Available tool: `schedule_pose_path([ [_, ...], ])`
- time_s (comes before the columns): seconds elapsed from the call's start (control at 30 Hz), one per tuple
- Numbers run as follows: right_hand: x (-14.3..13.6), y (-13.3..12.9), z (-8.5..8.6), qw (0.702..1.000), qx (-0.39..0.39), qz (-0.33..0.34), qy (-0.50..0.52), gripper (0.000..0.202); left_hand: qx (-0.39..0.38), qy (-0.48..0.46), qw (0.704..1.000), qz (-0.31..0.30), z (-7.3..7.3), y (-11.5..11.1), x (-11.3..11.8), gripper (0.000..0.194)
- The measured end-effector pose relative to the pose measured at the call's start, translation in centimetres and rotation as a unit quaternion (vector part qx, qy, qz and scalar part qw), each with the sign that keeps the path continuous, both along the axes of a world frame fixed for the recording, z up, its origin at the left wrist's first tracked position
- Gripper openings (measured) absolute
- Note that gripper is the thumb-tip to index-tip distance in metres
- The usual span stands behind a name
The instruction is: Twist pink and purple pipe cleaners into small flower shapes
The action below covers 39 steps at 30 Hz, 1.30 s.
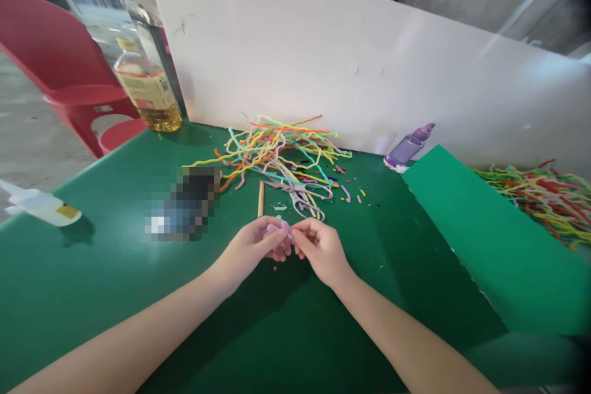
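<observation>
My left hand [253, 245] and my right hand [324, 250] meet over the green table [258, 332]. Between their fingertips is a light purple pipe cleaner [287, 229], bent into a small shape. My left fingers are closed around its left part, while my right thumb and forefinger pinch its right side. Fingers hide some of it. Just beyond my hands lie scissors [300, 194] with pale handles and a short wooden stick [261, 198]. Behind those is a loose heap of colourful pipe cleaners [277, 151], with small cut bits [346, 194] scattered to its right.
A pixelated dark object [191, 203] lies to the left, past which a white squeeze bottle [44, 206] leans. An oil bottle [150, 92] stands at the far left corner. Rightward are a purple bottle [409, 146], a green board [489, 246] and more pipe cleaners [549, 197]. A white partition [314, 49] borders the back.
</observation>
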State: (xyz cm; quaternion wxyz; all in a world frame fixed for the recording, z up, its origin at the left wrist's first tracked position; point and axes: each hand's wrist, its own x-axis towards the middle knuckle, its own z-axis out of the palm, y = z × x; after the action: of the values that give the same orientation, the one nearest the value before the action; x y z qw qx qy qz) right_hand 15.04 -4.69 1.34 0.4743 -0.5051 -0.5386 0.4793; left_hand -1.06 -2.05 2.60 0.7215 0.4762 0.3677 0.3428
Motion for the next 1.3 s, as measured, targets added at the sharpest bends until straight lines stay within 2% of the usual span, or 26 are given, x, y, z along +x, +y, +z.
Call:
schedule_pose_path([
  [0.23, -0.31, -0.59, 0.26, 0.996, 0.045, 0.048, -0.062, 0.017, 0.049, 0.058, 0.997, 0.032, -0.15, 0.22, -0.14, 0.023],
  [0.47, -0.28, 0.15, 0.67, 0.991, -0.082, 0.058, 0.087, 0.018, 0.081, 0.064, 0.994, 0.018, 0.38, -0.02, -0.23, 0.024],
  [0.7, -0.25, 0.13, 0.68, 0.988, -0.099, 0.051, 0.107, 0.017, 0.111, 0.09, 0.99, 0.0, 0.23, 0.34, -0.49, 0.026],
  [0.77, -0.08, 0.22, 0.47, 0.977, -0.127, 0.075, 0.156, 0.02, 0.111, 0.085, 0.99, -0.004, 0.28, 0.34, -0.51, 0.025],
  [0.87, 0.1, 0.31, 0.32, 0.941, -0.172, 0.127, 0.264, 0.021, 0.109, 0.064, 0.992, -0.008, 0.42, 0.2, -0.5, 0.023],
  [0.97, 0.1, 0.19, 0.49, 0.909, -0.196, 0.166, 0.327, 0.017, 0.105, 0.017, 0.994, -0.01, 0.36, -0.04, -0.48, 0.021],
  [1.13, 0.09, -0.11, 0.67, 0.882, -0.233, 0.256, 0.32, 0.022, 0.12, -0.068, 0.99, -0.012, -0.11, -0.47, -0.34, 0.019],
  [1.3, 0.15, -0.04, 0.34, 0.863, -0.266, 0.305, 0.304, 0.035, 0.138, -0.062, 0.988, -0.011, -0.06, -0.62, -0.18, 0.018],
])
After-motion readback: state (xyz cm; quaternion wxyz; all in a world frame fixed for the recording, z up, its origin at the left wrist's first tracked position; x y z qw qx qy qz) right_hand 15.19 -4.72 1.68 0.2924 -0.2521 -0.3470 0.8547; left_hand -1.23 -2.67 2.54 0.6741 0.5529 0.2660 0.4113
